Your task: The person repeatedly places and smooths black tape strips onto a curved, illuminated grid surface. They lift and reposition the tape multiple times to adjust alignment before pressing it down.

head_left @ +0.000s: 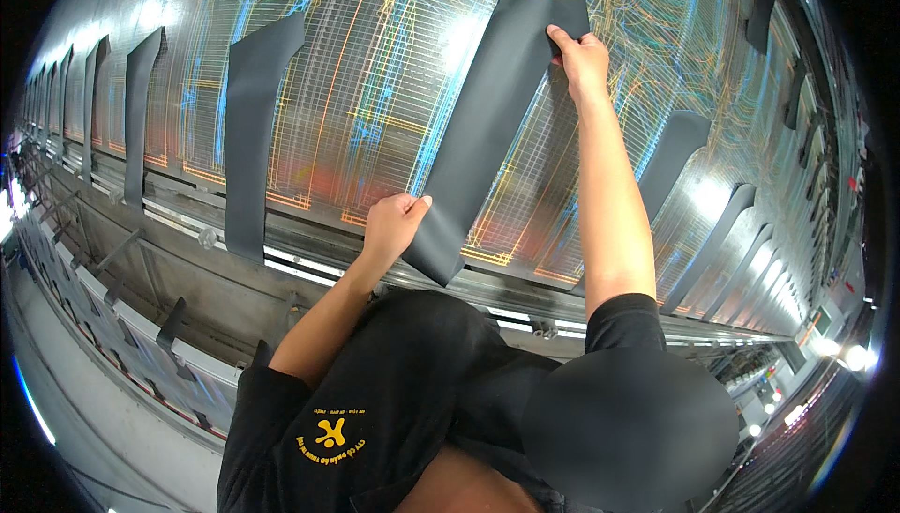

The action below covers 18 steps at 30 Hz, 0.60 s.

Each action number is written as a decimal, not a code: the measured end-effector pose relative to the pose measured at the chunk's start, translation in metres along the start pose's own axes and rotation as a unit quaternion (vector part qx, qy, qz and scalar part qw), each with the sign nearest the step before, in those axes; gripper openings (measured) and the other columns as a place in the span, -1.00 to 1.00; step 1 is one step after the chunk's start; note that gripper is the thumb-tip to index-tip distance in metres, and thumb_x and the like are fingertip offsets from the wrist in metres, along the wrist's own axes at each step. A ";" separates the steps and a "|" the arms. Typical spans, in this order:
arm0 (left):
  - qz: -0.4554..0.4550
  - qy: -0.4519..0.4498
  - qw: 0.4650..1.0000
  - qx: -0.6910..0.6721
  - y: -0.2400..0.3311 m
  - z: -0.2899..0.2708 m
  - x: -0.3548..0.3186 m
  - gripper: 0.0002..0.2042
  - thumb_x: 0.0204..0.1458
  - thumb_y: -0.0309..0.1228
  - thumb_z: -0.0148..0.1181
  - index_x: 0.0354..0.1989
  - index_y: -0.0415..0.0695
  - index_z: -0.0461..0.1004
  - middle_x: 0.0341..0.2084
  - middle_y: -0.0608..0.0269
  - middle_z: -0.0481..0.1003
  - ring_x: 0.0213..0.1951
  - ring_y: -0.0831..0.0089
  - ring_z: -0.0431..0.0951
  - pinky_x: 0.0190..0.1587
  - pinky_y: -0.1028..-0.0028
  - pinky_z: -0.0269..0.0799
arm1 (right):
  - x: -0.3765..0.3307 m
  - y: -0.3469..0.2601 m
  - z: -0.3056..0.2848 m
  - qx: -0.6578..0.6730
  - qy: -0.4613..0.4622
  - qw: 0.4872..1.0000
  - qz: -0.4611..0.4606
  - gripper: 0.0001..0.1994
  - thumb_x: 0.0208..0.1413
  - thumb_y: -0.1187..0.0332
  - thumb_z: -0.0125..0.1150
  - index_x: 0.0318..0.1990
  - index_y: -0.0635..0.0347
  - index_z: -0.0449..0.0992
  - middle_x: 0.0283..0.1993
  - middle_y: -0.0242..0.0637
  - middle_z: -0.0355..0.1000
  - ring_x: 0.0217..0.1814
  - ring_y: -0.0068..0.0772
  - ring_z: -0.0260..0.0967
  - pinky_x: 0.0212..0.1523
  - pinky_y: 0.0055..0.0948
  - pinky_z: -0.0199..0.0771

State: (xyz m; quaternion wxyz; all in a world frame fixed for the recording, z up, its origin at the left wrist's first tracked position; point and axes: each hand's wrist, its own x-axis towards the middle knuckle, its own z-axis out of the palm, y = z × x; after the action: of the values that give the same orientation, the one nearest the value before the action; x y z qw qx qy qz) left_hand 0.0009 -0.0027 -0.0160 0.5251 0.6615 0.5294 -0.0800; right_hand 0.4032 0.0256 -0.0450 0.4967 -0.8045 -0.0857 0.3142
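Note:
A long dark grey strip of flexible sheet material point(492, 124) lies slantwise over a shiny table marked with coloured lines point(366, 91). Its near end hangs past the table's front edge. My left hand point(394, 225) pinches the strip's left edge close to that near end, thumb on top. At the far right corner my right hand point(579, 56) is closed on the strip's edge, its thumb on the upper face and its fingers partly hidden. The strip looks flat between both hands.
To the left, another grey strip point(253, 129) lies over the front edge, with several more in a row beyond it. More strips, one a grey piece point(673, 162), lie to the right. A metal rail point(309, 269) runs along the table's front.

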 end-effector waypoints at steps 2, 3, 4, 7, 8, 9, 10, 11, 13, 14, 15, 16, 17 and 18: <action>-0.030 -0.014 0.999 -0.001 -0.003 -0.001 0.000 -0.56 0.25 -0.11 0.27 -0.50 -0.29 0.52 -0.70 0.23 0.41 -0.60 0.51 0.34 -0.47 0.33 0.27 | -0.002 -0.001 0.001 -0.003 -0.001 1.000 -0.001 -0.70 0.12 0.27 0.51 -0.18 0.34 0.61 -0.27 -0.26 0.62 -0.33 -0.48 0.57 -0.33 -0.44 0.61; -0.043 -0.021 0.999 -0.001 -0.003 -0.001 0.001 -0.59 0.24 -0.14 0.29 -0.46 -0.29 0.58 -0.69 0.33 0.45 -0.57 0.62 0.36 -0.47 0.41 0.28 | -0.002 0.000 0.000 -0.004 0.001 1.000 -0.002 -0.70 0.12 0.27 0.51 -0.19 0.35 0.61 -0.27 -0.26 0.62 -0.32 -0.48 0.57 -0.33 -0.43 0.62; -0.046 -0.023 0.999 -0.004 -0.003 -0.001 0.001 -0.59 0.24 -0.14 0.29 -0.46 -0.29 0.58 -0.69 0.34 0.45 -0.57 0.63 0.35 -0.47 0.41 0.28 | -0.001 0.001 -0.001 -0.006 0.001 1.000 -0.002 -0.70 0.12 0.26 0.50 -0.19 0.35 0.61 -0.27 -0.26 0.62 -0.33 -0.48 0.57 -0.33 -0.44 0.62; -0.053 -0.029 0.998 -0.007 -0.002 -0.001 0.001 -0.59 0.25 -0.14 0.29 -0.46 -0.29 0.58 -0.69 0.34 0.44 -0.57 0.63 0.35 -0.47 0.42 0.28 | -0.001 0.003 -0.001 -0.005 0.002 1.000 -0.002 -0.70 0.12 0.27 0.50 -0.19 0.35 0.61 -0.27 -0.26 0.62 -0.33 -0.48 0.57 -0.33 -0.44 0.61; -0.052 -0.030 0.998 -0.005 -0.003 -0.002 0.001 -0.58 0.24 -0.13 0.29 -0.47 -0.29 0.58 -0.70 0.34 0.44 -0.57 0.62 0.35 -0.46 0.41 0.29 | -0.001 0.004 -0.001 -0.002 0.002 1.000 -0.003 -0.71 0.12 0.27 0.50 -0.19 0.34 0.61 -0.27 -0.26 0.62 -0.33 -0.48 0.57 -0.33 -0.44 0.61; -0.051 -0.032 0.998 -0.002 -0.002 -0.002 0.002 -0.57 0.24 -0.12 0.29 -0.47 -0.29 0.57 -0.70 0.33 0.44 -0.57 0.61 0.36 -0.46 0.40 0.30 | -0.001 0.005 -0.001 0.003 0.002 1.000 -0.004 -0.72 0.13 0.28 0.49 -0.19 0.33 0.61 -0.27 -0.26 0.62 -0.34 -0.48 0.56 -0.33 -0.44 0.61; -0.039 -0.022 0.999 -0.002 -0.002 -0.002 0.002 -0.54 0.24 -0.10 0.27 -0.52 -0.29 0.50 -0.72 0.23 0.39 -0.61 0.48 0.33 -0.47 0.32 0.27 | 0.000 0.005 -0.001 0.009 -0.001 1.000 -0.004 -0.73 0.13 0.28 0.49 -0.20 0.32 0.61 -0.28 -0.27 0.62 -0.34 -0.49 0.56 -0.34 -0.45 0.61; -0.027 -0.013 1.000 -0.002 -0.001 -0.001 0.001 -0.50 0.24 -0.07 0.26 -0.58 -0.28 0.43 -0.73 0.12 0.35 -0.64 0.34 0.31 -0.48 0.23 0.24 | 0.000 0.006 -0.001 0.015 -0.004 1.000 -0.003 -0.73 0.13 0.29 0.49 -0.20 0.31 0.61 -0.28 -0.28 0.62 -0.35 -0.49 0.56 -0.35 -0.45 0.60; -0.013 -0.004 1.000 0.010 0.000 0.000 0.001 -0.45 0.23 -0.05 0.24 -0.63 -0.28 0.36 -0.75 0.01 0.31 -0.67 0.18 0.30 -0.49 0.14 0.21 | -0.001 0.005 -0.001 0.022 -0.011 1.000 -0.002 -0.73 0.13 0.28 0.50 -0.22 0.30 0.60 -0.29 -0.29 0.63 -0.36 -0.51 0.56 -0.36 -0.48 0.58; -0.012 -0.004 1.000 0.022 -0.001 -0.002 -0.004 -0.45 0.23 -0.04 0.24 -0.63 -0.28 0.36 -0.74 0.00 0.32 -0.67 0.15 0.31 -0.48 0.13 0.22 | -0.006 0.007 0.000 0.024 -0.016 1.000 0.000 -0.72 0.13 0.26 0.51 -0.23 0.29 0.59 -0.29 -0.29 0.63 -0.36 -0.51 0.55 -0.36 -0.50 0.57; 0.001 0.001 1.000 0.032 0.003 -0.003 0.002 -0.45 0.23 -0.03 0.24 -0.63 -0.27 0.37 -0.74 -0.01 0.33 -0.66 0.12 0.33 -0.47 0.12 0.23 | -0.003 0.000 0.001 0.027 -0.018 0.999 -0.009 -0.71 0.12 0.25 0.52 -0.25 0.29 0.58 -0.28 -0.29 0.63 -0.36 -0.52 0.55 -0.36 -0.52 0.55; 0.001 -0.002 0.999 0.032 0.004 -0.003 0.001 -0.45 0.23 -0.03 0.24 -0.63 -0.27 0.37 -0.73 -0.02 0.34 -0.66 0.10 0.33 -0.47 0.12 0.24 | -0.003 0.004 0.000 0.021 -0.014 1.000 -0.009 -0.73 0.14 0.25 0.50 -0.23 0.28 0.60 -0.28 -0.30 0.64 -0.37 -0.52 0.55 -0.37 -0.52 0.55; 0.001 -0.005 0.999 0.033 0.005 -0.004 -0.001 -0.44 0.22 -0.02 0.24 -0.63 -0.27 0.37 -0.73 -0.03 0.34 -0.65 0.08 0.34 -0.46 0.11 0.24 | -0.003 0.006 -0.002 0.025 -0.022 0.999 -0.004 -0.74 0.15 0.25 0.49 -0.21 0.26 0.62 -0.28 -0.30 0.64 -0.38 -0.52 0.55 -0.37 -0.51 0.56; 0.003 -0.007 0.999 0.032 0.006 -0.004 0.000 -0.44 0.22 -0.01 0.24 -0.63 -0.27 0.38 -0.72 -0.04 0.35 -0.65 0.06 0.35 -0.46 0.10 0.25 | 0.000 0.007 -0.004 0.029 -0.031 0.999 -0.002 -0.75 0.17 0.24 0.48 -0.20 0.25 0.63 -0.28 -0.31 0.64 -0.38 -0.52 0.55 -0.37 -0.51 0.57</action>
State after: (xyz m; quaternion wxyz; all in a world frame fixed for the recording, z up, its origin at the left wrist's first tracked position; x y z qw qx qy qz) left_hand 0.0037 0.0012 -0.0101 0.5071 0.6789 0.5214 -0.1000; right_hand 0.4048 0.0192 -0.0494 0.5173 -0.7796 -0.0933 0.3406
